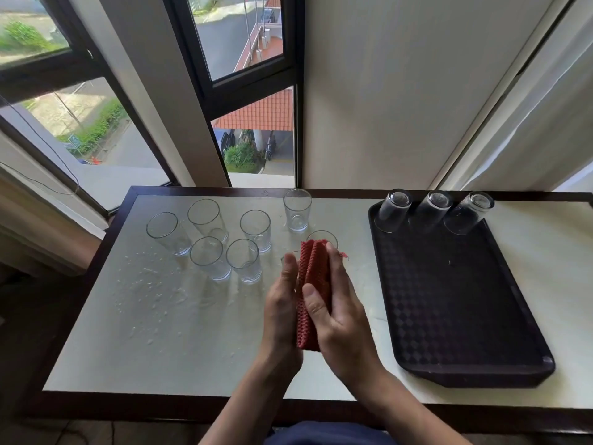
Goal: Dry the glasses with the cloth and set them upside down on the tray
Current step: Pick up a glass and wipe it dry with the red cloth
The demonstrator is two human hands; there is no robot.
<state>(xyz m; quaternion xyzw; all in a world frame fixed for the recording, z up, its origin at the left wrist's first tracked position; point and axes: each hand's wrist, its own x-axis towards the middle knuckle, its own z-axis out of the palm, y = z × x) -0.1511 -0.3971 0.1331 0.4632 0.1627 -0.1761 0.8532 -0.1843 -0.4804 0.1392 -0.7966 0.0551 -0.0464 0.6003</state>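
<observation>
A red woven cloth (316, 277), folded into a long pad, stands between my two hands above the table's middle. My left hand (280, 303) presses flat against its left side with straight fingers. My right hand (343, 313) grips it from the right, thumb across the front. Several clear glasses stand upright on the table's left half, among them a far one (297, 210) and a near one (244, 261). The rim of another glass (324, 236) shows just behind the cloth's top. Three glasses (431, 211) stand upside down along the far edge of the dark tray (449, 300).
The white table (160, 348) has a dark frame and water droplets (150, 293) on its left part. Windows and a white wall rise right behind the far edge. The tray takes up the table's right side, its near part bare.
</observation>
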